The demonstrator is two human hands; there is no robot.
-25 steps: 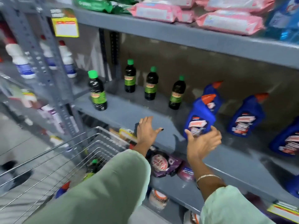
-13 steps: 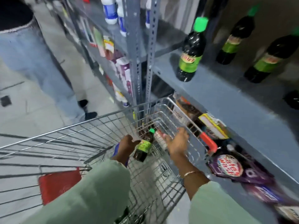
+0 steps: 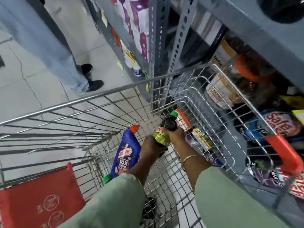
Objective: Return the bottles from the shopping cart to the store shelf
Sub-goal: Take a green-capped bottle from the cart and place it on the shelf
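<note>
Head view, looking down into the shopping cart (image 3: pixel 115 89), which is parked just beside the store shelf (image 3: pixel 256 33). Both hands are inside the basket and together on one dark bottle (image 3: pixel 166 129) with a green cap and green label. Left hand (image 3: pixel 150 148) wraps the lower body from below; right hand (image 3: pixel 174 134) closes over the middle, at the label. Bottle is tilted, cap pointing up and away toward the far corner of the cart; it appears lifted clear of the wire floor, though contact underneath is hidden by the hands. Judgement: the two-hand hold steadies a smooth round body while it is raised past the cart rim, the left hand taking weight, the right guiding. A blue toilet-cleaner bottle (image 3: pixel 125 153) with an orange-red nozzle lies on the cart floor just left of the hands, untouched; a green cap (image 3: pixel 107 178) shows below it, partly under the sleeve, probably another bottle. Boxed goods (image 3: pixel 201 139) lie to the right. Task part-way: at least these bottles are not yet on the shelf. Another person's legs (image 3: pixel 65 63) stand in the aisle, well apart from the cart
</note>
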